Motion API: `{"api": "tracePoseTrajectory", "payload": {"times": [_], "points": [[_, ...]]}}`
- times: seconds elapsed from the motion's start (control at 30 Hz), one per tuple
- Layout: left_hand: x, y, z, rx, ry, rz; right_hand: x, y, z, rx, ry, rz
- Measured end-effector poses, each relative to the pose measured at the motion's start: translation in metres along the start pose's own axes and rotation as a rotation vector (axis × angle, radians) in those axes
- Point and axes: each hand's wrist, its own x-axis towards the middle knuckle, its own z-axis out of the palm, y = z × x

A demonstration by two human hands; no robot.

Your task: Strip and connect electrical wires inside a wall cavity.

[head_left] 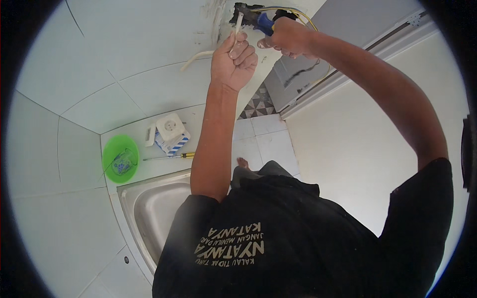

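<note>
Raised to the wall, my left hand (235, 62) is closed around a white cable (240, 22), whose end sticks up past the thumb. A tail of it seems to leave the fist toward the left. My right hand (292, 37) grips a pair of blue-handled pliers (265, 24). Their jaws point left, close to the cable's end; whether they touch it I cannot tell. Behind the pliers is a dark opening in the wall (238, 12), with yellow and blue-grey wires (309, 21) coming out and curving right.
Below left, a steel sink (164, 206) is set in a white tiled counter. A green bowl (107, 159), a white socket (171, 126) on a blue-and-white packet (174, 147) and a yellow-handled screwdriver (187, 155) lie beside it. At right stands a grey door (303, 74).
</note>
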Motion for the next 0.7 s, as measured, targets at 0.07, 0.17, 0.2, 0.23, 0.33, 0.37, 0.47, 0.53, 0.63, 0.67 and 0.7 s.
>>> {"api": "tracePoseTrajectory", "payload": {"times": [0.07, 0.17, 0.2, 0.23, 0.33, 0.37, 0.47, 0.53, 0.63, 0.67, 0.7], "points": [[0.003, 0.000, 0.001, -0.006, 0.016, 0.006, 0.003, 0.008, 0.002, -0.146, 0.120, -0.045], [-0.001, 0.000, 0.004, 0.032, 0.073, 0.022, 0.018, 0.030, 0.019, -0.406, 0.388, -0.332], [-0.003, 0.008, 0.005, 0.086, 0.103, 0.062, 0.014, 0.022, 0.027, -0.394, 0.388, -0.339], [-0.003, 0.012, 0.010, 0.099, 0.102, 0.059, 0.001, 0.011, 0.036, -0.371, 0.450, -0.290], [-0.005, 0.003, 0.022, 0.686, 0.486, 0.171, -0.011, 0.008, 0.050, -0.311, 0.523, -0.221], [-0.003, -0.001, 0.024, 1.418, 0.610, 0.361, -0.012, 0.009, 0.052, -0.293, 0.526, -0.212], [-0.006, -0.001, 0.029, 2.340, 0.678, 0.586, -0.015, 0.001, 0.061, -0.169, 0.510, -0.181], [-0.006, -0.004, 0.036, 2.520, 0.670, 0.619, -0.005, 0.007, 0.063, -0.016, 0.440, -0.129], [-0.005, -0.001, 0.051, 2.393, 0.736, 0.493, 0.002, 0.021, 0.049, 0.071, 0.317, -0.194], [-0.006, -0.002, 0.053, 2.368, 0.711, 0.469, 0.002, 0.024, 0.045, 0.082, 0.319, -0.200], [-0.007, -0.003, 0.054, 2.380, 0.720, 0.463, 0.001, 0.025, 0.043, 0.058, 0.385, -0.221]]}}
